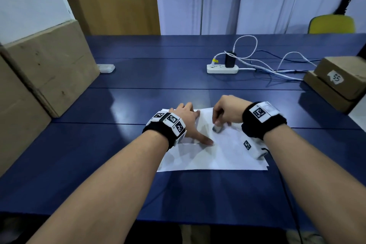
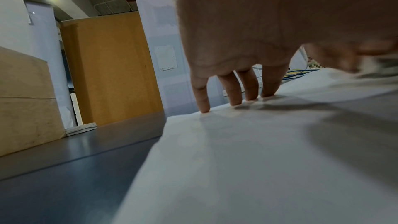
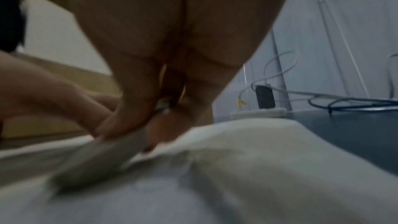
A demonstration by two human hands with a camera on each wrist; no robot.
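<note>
Left hand point(image 1: 187, 120), fingers point(image 2: 233, 89) straight and spread, presses flat on the paper point(image 1: 217, 156). Right hand point(image 1: 227, 111), fingers curled, pinches a small grey object point(image 1: 216, 129), too blurred to identify, against the paper between both hands. A power strip point(image 1: 221, 68) lies well beyond them on the table point(image 1: 138, 105).

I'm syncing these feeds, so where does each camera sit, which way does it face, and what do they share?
Head: worn on the head, facing forward and down over the blue table at the white paper; both forearms, left hand, right hand show.
Left wrist: low under that wrist, facing along the palm toward the wall; straight fingers press the paper.
Right wrist: low, blurred, facing along the right hand; its fingers pinch a small grey object.
Shared: the paper in all three; the power strip in head and right wrist.
</note>
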